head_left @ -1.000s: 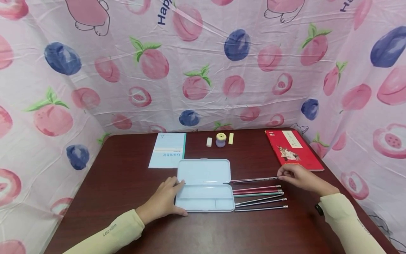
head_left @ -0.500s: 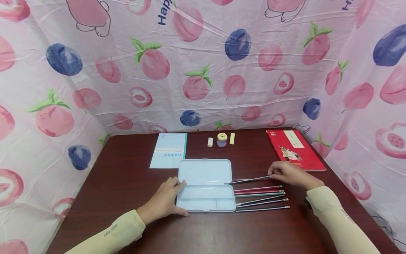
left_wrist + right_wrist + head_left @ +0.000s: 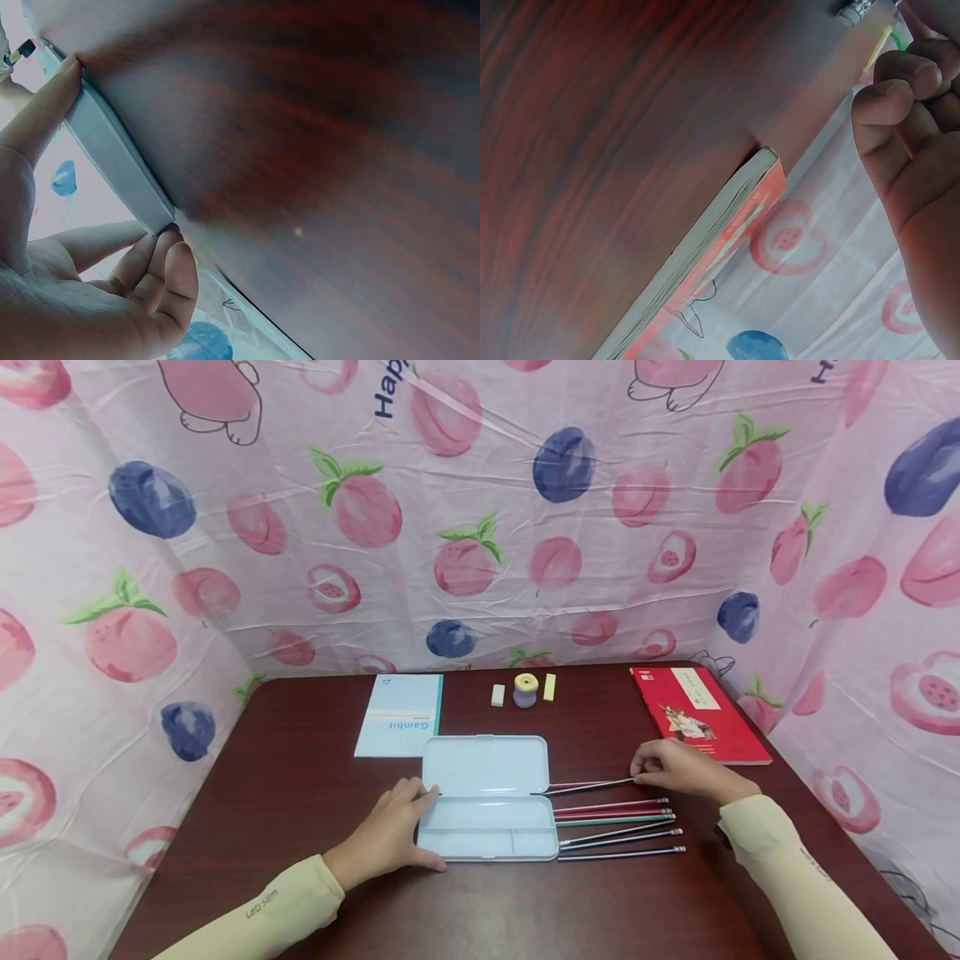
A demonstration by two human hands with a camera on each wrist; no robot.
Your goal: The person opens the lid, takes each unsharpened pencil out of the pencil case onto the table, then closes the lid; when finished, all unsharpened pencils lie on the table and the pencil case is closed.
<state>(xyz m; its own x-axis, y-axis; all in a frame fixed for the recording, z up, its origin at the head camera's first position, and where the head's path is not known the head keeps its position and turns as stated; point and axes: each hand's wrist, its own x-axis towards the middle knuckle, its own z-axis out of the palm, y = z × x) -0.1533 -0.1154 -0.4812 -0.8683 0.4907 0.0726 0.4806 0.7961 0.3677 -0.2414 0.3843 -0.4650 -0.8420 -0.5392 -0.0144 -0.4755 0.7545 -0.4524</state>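
Note:
An opened pale-blue pencil case (image 3: 483, 766) lies at the table's middle, its divided tray bare. My left hand (image 3: 386, 831) grips its left end, thumb at the front corner and fingers toward the hinge; the left wrist view shows the case (image 3: 120, 161) between thumb and fingers. My right hand (image 3: 678, 766) pinches the right end of a dark pencil (image 3: 592, 787), whose other end reaches the case's hinge. A pinkish pencil (image 3: 566, 785) lies right behind it. Several more pencils (image 3: 615, 818) lie side by side, right of the case. In the right wrist view, my curled fingers (image 3: 885, 101) appear.
A light-blue notebook (image 3: 397, 714) lies behind the case at left. Farther back stand a white eraser (image 3: 498, 696), a yellow-and-purple jar-shaped thing (image 3: 526, 691) and a yellow strip (image 3: 550, 687). A red book (image 3: 697, 718) lies beyond my right hand. Printed cloth (image 3: 480, 527) hangs around the table.
My right hand has moved left toward the case with the dark pencil, mostly in the first half second. My left hand still holds the case in place.

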